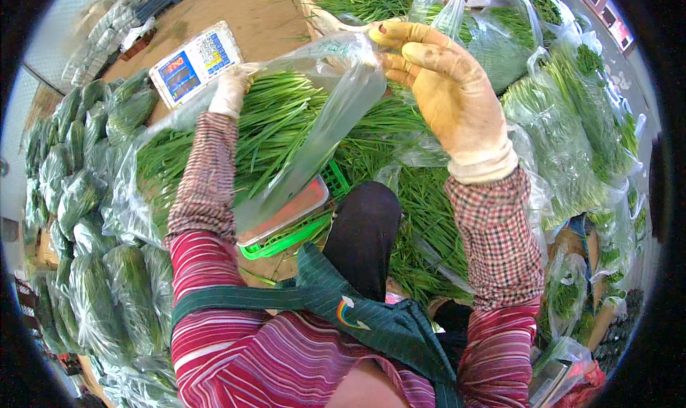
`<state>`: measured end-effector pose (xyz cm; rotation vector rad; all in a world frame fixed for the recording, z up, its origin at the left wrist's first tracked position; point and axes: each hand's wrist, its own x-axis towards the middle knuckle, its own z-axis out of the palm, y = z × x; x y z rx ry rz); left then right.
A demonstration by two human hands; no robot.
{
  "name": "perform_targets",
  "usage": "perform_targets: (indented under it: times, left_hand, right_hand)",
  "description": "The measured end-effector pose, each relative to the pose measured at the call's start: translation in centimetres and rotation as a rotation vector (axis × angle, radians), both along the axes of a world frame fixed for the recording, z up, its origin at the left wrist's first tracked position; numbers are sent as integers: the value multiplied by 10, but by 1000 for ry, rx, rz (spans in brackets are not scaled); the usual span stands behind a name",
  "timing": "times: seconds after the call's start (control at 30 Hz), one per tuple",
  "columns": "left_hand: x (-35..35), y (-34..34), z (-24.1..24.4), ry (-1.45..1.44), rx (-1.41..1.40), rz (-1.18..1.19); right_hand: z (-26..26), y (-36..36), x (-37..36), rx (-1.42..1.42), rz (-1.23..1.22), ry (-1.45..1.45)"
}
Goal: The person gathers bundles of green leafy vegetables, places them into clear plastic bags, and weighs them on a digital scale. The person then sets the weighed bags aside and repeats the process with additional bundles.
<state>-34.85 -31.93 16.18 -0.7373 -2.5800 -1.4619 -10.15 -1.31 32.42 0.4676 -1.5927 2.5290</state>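
A clear plastic bag (343,124) lies stretched open around a thick bunch of green garlic chives (284,113), pale stem ends toward the far right. My left hand (230,92), in a whitish work glove, grips the bag's rim beside the scale. Across the bag's mouth, my right hand (453,86), in a yellow-palmed glove, pinches the opposite rim between its curled fingers. Under the bag shows a reddish tray with a pale rim (300,207), resting over a bright green plastic crate (284,239). The bag partly hides the tray.
A digital scale display with keypad (198,62) stands beyond my left hand. Loose chives (423,220) are heaped right of my knee. Bagged bundles (102,301) are stacked at left, and more bagged greens (563,134) at right. A white sack (311,9) with greens sits at the back.
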Motion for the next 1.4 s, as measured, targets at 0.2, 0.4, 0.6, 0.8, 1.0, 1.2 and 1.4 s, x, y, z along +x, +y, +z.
perform_targets:
  times: [0.2,0.4,0.6,0.8,1.0,1.2,1.4]
  left_hand:
    - [112,1,104,-459,808,-351]
    - [298,113,134,-101,772,-252]
    - [339,233,-82,-707,-459,-610]
    - [353,290,-173,-135,-1451,-1107]
    - [416,381,-193,160,-685,-1155]
    - [445,423,-218,201,-481,-846]
    - [460,397,-224,-685,-818,-646]
  right_hand:
    - [-8,4,-10,22,34,8]
    - [-28,58,23,764,16,146]
    - [-9,225,176,1446,-519,-291]
    - [-157,353,355,1413,-621,-880]
    - [-236,346,404,1259,-420,-1135]
    - [-346,361,383,1382,-662,-1529]
    - [-436,374,386,1102,-1014,-1597]
